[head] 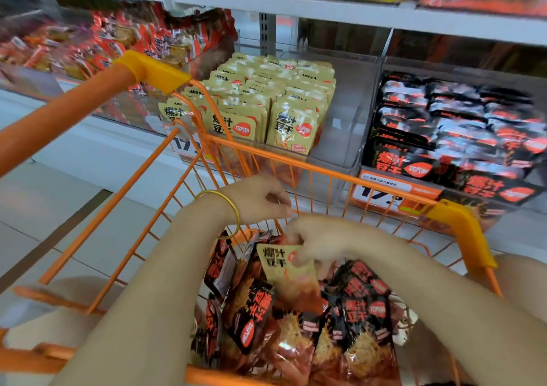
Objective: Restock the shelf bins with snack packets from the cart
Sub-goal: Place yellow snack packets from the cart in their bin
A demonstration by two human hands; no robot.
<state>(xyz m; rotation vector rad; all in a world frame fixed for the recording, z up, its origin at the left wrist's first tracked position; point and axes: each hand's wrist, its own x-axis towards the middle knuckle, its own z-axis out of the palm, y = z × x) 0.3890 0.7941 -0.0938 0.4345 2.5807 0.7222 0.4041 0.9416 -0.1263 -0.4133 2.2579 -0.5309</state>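
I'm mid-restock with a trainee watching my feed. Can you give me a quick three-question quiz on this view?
1. Multiple choice: the packet that the right hand grips in the cart is A) black, B) beige, C) green.
2. True or false: the black shelf packets sit to the left of the beige shelf packets.
3. Fill in: the wrist of the left hand wears a gold ____.

Key: 1 B; 2 false, they sit to the right; 3 bangle.
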